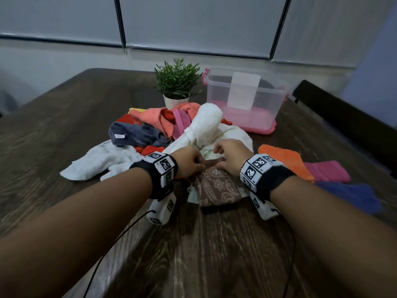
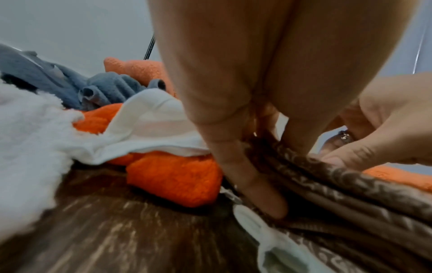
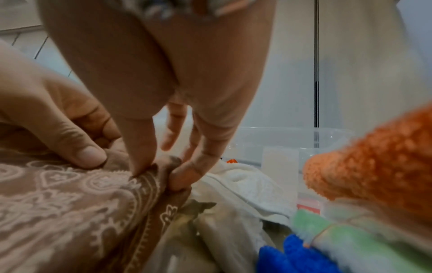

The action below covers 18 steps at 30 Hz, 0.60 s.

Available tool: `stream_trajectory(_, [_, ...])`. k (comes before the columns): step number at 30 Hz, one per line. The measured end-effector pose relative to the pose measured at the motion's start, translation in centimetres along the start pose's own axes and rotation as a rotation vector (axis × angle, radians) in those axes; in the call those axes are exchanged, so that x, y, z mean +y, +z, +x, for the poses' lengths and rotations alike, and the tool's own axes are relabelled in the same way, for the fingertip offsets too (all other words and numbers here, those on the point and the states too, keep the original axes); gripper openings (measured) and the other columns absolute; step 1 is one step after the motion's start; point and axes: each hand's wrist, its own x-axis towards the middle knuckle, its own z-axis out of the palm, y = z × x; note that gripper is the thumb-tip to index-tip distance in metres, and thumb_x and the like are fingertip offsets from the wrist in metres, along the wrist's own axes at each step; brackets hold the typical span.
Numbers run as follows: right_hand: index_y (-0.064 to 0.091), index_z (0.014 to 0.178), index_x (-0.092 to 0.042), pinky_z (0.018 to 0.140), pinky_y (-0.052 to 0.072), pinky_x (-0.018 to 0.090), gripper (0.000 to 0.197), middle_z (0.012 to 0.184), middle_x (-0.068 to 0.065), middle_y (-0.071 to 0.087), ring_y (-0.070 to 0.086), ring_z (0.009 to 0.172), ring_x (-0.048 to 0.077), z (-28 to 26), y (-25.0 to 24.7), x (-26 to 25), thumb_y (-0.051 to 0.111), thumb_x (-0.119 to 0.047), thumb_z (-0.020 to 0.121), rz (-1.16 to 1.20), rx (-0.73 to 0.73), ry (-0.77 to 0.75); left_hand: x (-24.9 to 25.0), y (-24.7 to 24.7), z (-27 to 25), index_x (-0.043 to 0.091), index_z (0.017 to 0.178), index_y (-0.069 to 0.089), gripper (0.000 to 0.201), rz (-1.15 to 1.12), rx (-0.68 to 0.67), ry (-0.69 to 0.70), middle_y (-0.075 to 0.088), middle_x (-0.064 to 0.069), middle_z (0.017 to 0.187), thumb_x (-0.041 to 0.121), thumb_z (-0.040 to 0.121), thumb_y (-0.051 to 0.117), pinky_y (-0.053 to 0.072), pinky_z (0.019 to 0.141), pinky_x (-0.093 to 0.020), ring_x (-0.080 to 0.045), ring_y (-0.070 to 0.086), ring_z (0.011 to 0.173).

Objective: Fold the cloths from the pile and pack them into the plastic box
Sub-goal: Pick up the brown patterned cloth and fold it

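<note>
A: Any readable text?
B: None. Wristbands [image 1: 164,166] carry black-and-white square marker codes only, tiny characters beside them too small to read.
A: Label on the plastic box [image 1: 242,97]?
B: Blank white rectangle. The tag on the grey cloth [image 1: 137,134] is blank too.

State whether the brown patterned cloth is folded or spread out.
Folded: the brown patterned cloth lies as a compact rectangle, with stacked layers showing at its edge.
</note>
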Motion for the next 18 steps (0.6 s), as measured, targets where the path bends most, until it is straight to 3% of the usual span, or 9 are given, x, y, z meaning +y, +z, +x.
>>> stream_trajectory(4, [0.052,0.101,-0.016,0.072,0.042,0.031,0.036,0.104,0.004,0.054,0.058,0.092,0.025,-0.6,-0.3,0.3,0.079,-0.029,0.08,-0.179,-0.044,0.094,0.5,0.6,0.3,0.02,0.102,0.06,0.023,0.058,-0.013,0.004,0.06,0.005,0.099,0.032,0.085,0.071,0.045,0.081,-0.026,-0.015,0.057,0.094])
stream_trajectory(7, [0.051,0.111,-0.011,0.071,0.044,0.032,0.049,0.107,0.01,0.058,0.062,0.097,0.031,-1.1,0.7,0.2,0.078,-0.037,0.08,-0.241,-0.145,0.154,0.6,1.0,0.7,0.016,0.103,0.068,0.028,0.141,-0.099,0.008,0.068,0.002,0.101,0.033,0.082,0.075,0.051,0.088,-0.032,-0.018,0.062,0.095])
stream_trajectory(10, [0.04,0.123,-0.01,0.08,0.049,0.037,0.06,0.113,0.013,0.06,0.061,0.102,0.034,-1.4,1.4,-0.1,0.078,-0.031,0.081,-0.169,-0.107,0.172,1.3,0.3,0.5,0.01,0.096,0.072,0.021,0.193,-0.125,0.058,0.071,-0.004,0.092,0.028,0.085,0.07,0.052,0.079,-0.032,-0.021,0.064,0.086])
stream_trajectory(12, [0.033,0.13,-0.013,0.083,0.051,0.039,0.067,0.11,0.013,0.062,0.062,0.1,0.032,-1.6,1.0,-0.1,0.077,-0.028,0.082,-0.068,-0.055,0.172,1.8,-0.8,0.2,0.01,0.094,0.07,0.016,0.172,-0.109,0.108,0.068,-0.003,0.088,0.024,0.088,0.066,0.045,0.069,-0.026,-0.017,0.06,0.079])
stream_trajectory(15, [0.026,0.142,-0.018,0.084,0.051,0.037,0.077,0.104,0.006,0.066,0.064,0.098,0.025,-1.8,-0.2,0.0,0.073,-0.03,0.083,0.14,-0.031,0.179,2.1,-2.9,-0.4,0.02,0.087,0.063,0.002,-0.024,-0.073,0.127,0.059,0.006,0.078,0.021,0.088,0.064,0.038,0.06,-0.022,-0.009,0.053,0.069])
stream_trajectory(18, [0.043,0.137,-0.018,0.079,0.054,0.033,0.064,0.099,0.001,0.068,0.068,0.09,0.018,-2.3,-1.9,-0.1,0.075,-0.026,0.083,0.56,0.041,0.173,2.0,-4.4,-0.6,0.017,0.082,0.061,0.011,-0.573,-0.06,0.065,0.059,-0.003,0.075,0.007,0.086,0.06,0.044,0.058,-0.023,-0.017,0.055,0.068])
